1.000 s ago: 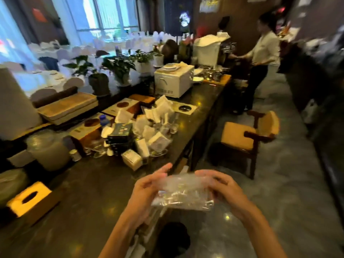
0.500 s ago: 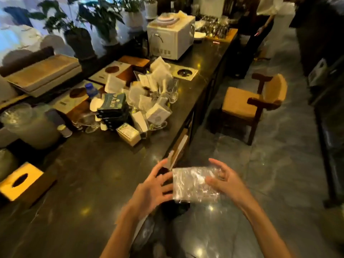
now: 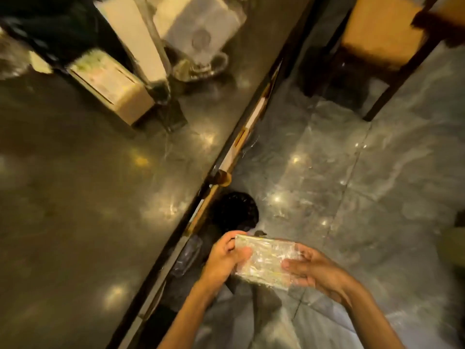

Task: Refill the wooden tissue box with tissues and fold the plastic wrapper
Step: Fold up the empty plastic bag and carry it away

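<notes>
we hold the folded plastic wrapper (image 3: 264,263) out over the floor (image 3: 352,185), beside the counter (image 3: 75,197); left hand (image 3: 221,260) pinches one end, right hand (image 3: 314,270) cradles the other. slick film could spring open or slip floorward.

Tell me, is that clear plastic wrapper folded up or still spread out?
Folded. The plastic wrapper is a compact flat rectangle pinched between the left hand and right hand, over the floor.
</notes>
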Motion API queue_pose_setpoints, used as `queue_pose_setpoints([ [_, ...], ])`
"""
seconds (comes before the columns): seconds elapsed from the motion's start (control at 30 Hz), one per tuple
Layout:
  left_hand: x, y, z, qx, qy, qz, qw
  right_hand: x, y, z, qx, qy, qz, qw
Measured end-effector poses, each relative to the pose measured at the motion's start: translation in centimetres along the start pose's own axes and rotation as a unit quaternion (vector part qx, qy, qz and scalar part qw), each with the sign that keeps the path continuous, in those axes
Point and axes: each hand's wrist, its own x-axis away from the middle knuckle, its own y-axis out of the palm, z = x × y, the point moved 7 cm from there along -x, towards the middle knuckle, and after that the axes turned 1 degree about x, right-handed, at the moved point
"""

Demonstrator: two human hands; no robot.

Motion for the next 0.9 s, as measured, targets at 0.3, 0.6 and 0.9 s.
queue_pose_setpoints([
  [0.3,-23.6,-5.2,-12.9,-0.137,-0.095,0.115,0.979,-25.0,-10.8,5.4,-0.095,0.028,0.126,0.987],
  [0.6,-40.2,-9.1,-19.8,-0.423,-0.043,0.129,0.896,-40.8,-9.9,9.8,-0.036,0.041,0.116,0.992],
  [0.9,-42.9,-9.5,-21.7,-0.506,-0.043,0.112,0.854,-41.9,-7.6,8.9,0.36,0.055,0.223,0.904],
])
